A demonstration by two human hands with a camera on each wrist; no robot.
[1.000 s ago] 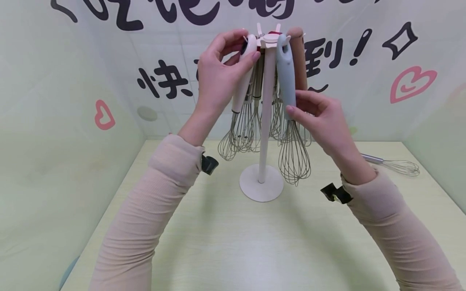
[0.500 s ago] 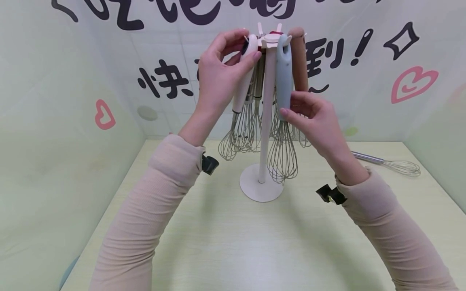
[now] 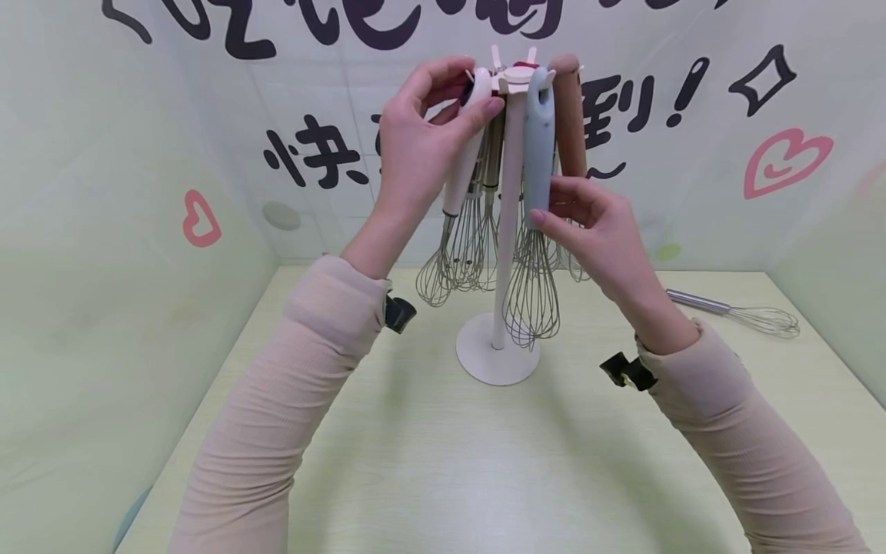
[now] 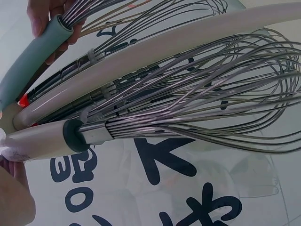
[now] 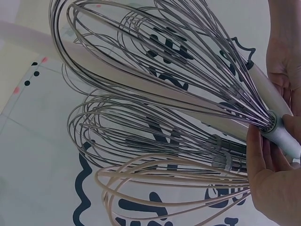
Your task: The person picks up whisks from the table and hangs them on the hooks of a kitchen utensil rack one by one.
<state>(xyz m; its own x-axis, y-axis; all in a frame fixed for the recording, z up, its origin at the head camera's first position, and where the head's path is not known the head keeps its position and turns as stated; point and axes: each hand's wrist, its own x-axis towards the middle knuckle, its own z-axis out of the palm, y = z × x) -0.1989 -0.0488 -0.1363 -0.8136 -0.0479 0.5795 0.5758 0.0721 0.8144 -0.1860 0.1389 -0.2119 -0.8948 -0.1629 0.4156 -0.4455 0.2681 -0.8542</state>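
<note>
A white stand point(image 3: 484, 368) with a round base and a hooked top carries several hanging whisks. My left hand point(image 3: 418, 150) holds the top of a white-handled whisk point(image 3: 460, 178) at the stand's left side, thumb in front and fingers behind. At the front right hangs a blue-handled whisk point(image 3: 539, 154), its handle hole over a hook. My right hand point(image 3: 595, 223) pinches the lower end of that blue handle between thumb and fingers. Its wire loops overlap the pole in the head view. In the right wrist view, the blue handle point(image 5: 286, 136) sits between thumb and fingers.
A brown-handled whisk point(image 3: 570, 115) hangs behind the blue one, and metal-handled whisks point(image 3: 492, 154) hang behind the pole. Another metal whisk point(image 3: 699, 302) lies on the table point(image 3: 484, 462) at the right. A printed backdrop point(image 3: 332, 223) stands close behind.
My right hand has moved left, bringing the lower part of the blue-handled whisk in towards the pole so it hangs straighter. My left hand has stayed on the white handle.
</note>
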